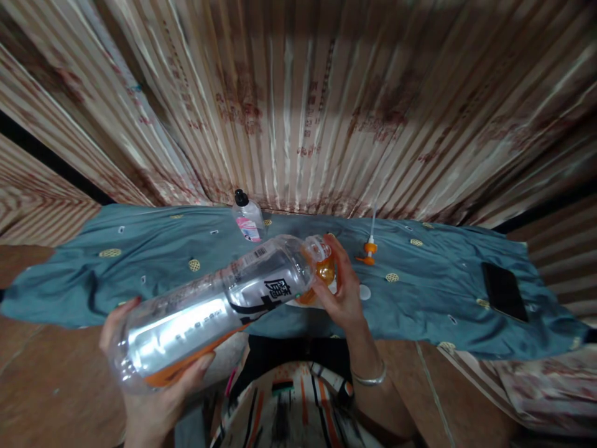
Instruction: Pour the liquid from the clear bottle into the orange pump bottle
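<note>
My left hand is wrapped round the base of a large clear plastic bottle with a silver and orange label. The bottle slants across the view, its neck end raised to the right. Close by that neck, my right hand curls its fingers and thumb round a see-through orange bottle. The large bottle hides part of the orange one, and whether their mouths touch I cannot tell. To the right lies an orange pump head with a long clear tube.
A small clear bottle with a black cap and pink label stands at the back. A black phone lies at the right on the blue-green cloth. A pale round disc is near my right hand. A striped curtain hangs behind.
</note>
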`<act>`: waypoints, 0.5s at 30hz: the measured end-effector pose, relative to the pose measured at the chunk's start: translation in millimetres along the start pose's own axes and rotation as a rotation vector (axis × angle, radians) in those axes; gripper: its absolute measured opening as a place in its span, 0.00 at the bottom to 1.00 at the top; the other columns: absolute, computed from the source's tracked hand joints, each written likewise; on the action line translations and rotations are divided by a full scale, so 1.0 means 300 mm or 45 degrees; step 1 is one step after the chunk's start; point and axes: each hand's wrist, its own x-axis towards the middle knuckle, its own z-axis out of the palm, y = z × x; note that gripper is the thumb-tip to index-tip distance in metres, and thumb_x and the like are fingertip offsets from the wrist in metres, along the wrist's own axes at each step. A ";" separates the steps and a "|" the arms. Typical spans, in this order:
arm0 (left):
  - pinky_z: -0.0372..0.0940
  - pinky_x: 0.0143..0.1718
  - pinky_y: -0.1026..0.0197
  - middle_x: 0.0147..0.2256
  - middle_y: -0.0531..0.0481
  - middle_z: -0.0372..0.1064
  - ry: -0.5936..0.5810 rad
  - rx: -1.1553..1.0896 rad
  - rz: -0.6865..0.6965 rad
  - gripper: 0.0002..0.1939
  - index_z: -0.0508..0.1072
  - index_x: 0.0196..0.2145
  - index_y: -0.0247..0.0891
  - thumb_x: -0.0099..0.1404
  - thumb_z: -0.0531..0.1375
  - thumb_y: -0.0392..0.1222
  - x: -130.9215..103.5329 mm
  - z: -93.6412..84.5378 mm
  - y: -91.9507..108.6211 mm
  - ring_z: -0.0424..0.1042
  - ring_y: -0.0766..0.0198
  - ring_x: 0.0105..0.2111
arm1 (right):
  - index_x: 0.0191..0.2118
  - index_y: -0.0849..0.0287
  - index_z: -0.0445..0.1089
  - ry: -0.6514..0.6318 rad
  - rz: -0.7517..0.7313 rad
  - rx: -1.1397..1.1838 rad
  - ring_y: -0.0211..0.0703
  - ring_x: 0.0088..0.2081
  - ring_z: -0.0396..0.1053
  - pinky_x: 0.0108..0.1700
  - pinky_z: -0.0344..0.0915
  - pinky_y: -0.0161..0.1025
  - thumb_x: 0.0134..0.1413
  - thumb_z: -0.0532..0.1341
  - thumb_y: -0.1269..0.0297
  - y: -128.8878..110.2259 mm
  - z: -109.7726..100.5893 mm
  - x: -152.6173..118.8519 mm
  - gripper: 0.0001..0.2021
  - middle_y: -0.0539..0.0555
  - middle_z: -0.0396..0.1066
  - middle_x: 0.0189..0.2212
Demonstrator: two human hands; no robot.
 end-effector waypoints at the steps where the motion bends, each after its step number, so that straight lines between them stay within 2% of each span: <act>1: 0.53 0.78 0.33 0.62 0.46 0.66 -0.004 -0.002 0.025 0.60 0.71 0.69 0.52 0.38 0.82 0.59 0.000 0.001 -0.001 0.70 0.42 0.58 | 0.75 0.50 0.67 -0.001 0.000 -0.002 0.65 0.78 0.67 0.78 0.68 0.68 0.68 0.68 0.57 -0.002 0.000 0.000 0.33 0.63 0.73 0.73; 7: 0.52 0.79 0.36 0.64 0.47 0.67 -0.058 0.031 0.156 0.65 0.67 0.75 0.52 0.41 0.83 0.59 0.006 0.005 -0.009 0.70 0.45 0.58 | 0.76 0.50 0.65 0.022 -0.006 0.039 0.63 0.79 0.67 0.79 0.67 0.67 0.69 0.67 0.59 0.005 0.013 -0.007 0.33 0.62 0.72 0.74; 15: 0.54 0.78 0.41 0.66 0.47 0.65 -0.060 -0.025 0.170 0.66 0.67 0.77 0.55 0.41 0.83 0.56 0.013 0.011 -0.007 0.68 0.45 0.59 | 0.80 0.50 0.60 0.017 0.020 0.032 0.65 0.77 0.69 0.78 0.68 0.68 0.65 0.72 0.55 0.044 0.017 -0.025 0.42 0.64 0.68 0.77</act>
